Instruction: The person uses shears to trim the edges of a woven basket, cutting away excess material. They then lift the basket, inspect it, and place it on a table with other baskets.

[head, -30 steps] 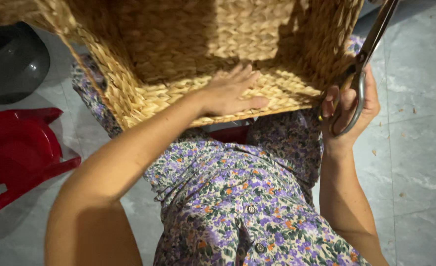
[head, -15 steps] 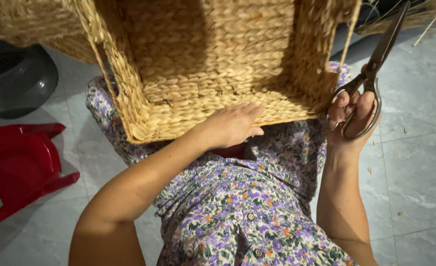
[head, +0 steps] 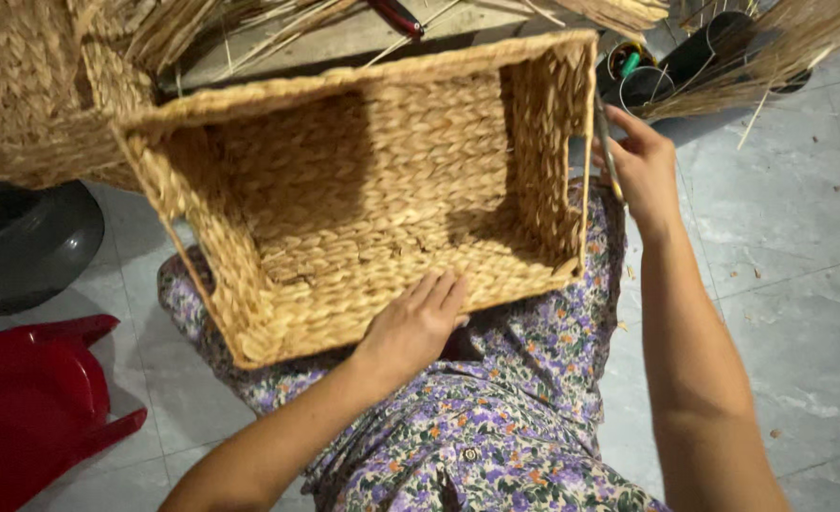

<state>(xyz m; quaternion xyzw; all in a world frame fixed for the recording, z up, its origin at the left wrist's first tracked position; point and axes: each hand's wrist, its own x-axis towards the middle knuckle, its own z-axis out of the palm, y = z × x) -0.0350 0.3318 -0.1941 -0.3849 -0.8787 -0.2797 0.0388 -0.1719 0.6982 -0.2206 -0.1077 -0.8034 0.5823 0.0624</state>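
Since the earlier pictures, the woven basket point(head: 373, 199) has tipped so that its open top faces up and you can see right down inside it, and the right hand point(head: 640, 161) has gone up beside the basket's right wall.

Closest of all is the flowery purple dress point(head: 496, 427) on the person's lap. Both bare arms reach out over it. The left hand point(head: 415, 327) lies flat on the near rim of the basket. Its fingers point(head: 444, 289) are spread out and loose, pressing on the weave and not closed round anything.

The basket sits on the lap, tilted a little. It is a box shape made of thick yellow-brown plaits, and it has a hole for a handle in its right wall. Nothing lies inside it.

The right hand is just beside that right wall, near the top corner. Its fingers are curled around a thin metal tool point(head: 610, 156) that runs along the basket's edge. Most of the tool is hidden by the hand, so I cannot tell what kind it is.

On the floor to the left is a red plastic stool point(head: 31, 408), and behind it a dark round tub point(head: 22, 246). The floor point(head: 799, 284) has pale grey tiles with small bits of straw on it.

Farther off, another woven piece point(head: 31, 85) fills the top left corner. Loose dry straw point(head: 780, 47) and some dark pots point(head: 666, 66) lie at the top right.
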